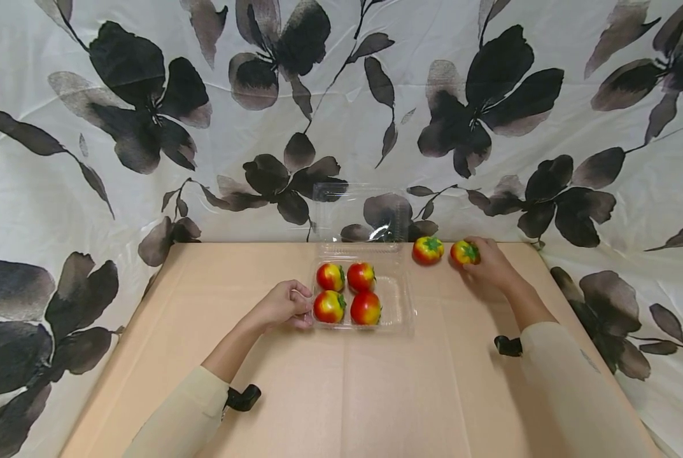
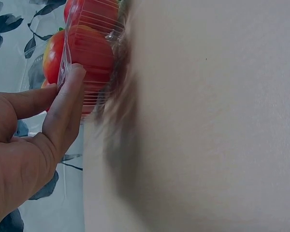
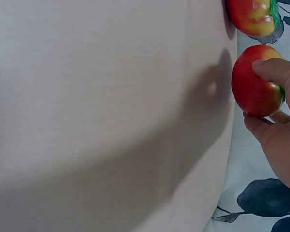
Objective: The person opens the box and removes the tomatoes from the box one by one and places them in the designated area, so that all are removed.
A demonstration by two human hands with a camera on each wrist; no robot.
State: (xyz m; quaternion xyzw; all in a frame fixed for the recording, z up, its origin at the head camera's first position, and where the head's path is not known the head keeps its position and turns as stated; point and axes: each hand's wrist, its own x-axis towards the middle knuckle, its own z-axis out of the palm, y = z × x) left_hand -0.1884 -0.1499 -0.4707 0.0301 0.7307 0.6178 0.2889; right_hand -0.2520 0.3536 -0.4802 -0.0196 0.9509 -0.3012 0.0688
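Note:
A clear plastic clamshell container [image 1: 395,299] stands with its lid [image 1: 361,213] raised at the back. Inside it are several red-and-yellow tomatoes [image 1: 366,308] with green tops, grouped toward its left side. My left hand [image 1: 284,304] pinches the container's left rim between thumb and fingers; the left wrist view shows the ribbed wall [image 2: 94,58] close up. At the table's back right, my right hand [image 1: 492,264] grips a tomato [image 3: 256,82] between thumb and fingers. Just left of that one sits another loose tomato [image 1: 428,250].
The tan table [image 1: 341,394] ends at a back edge close behind the container and loose tomato. A white cloth with dark flowers [image 1: 341,127] hangs behind and at both sides. Black wrist mounts [image 1: 242,398] stick out from the sleeves.

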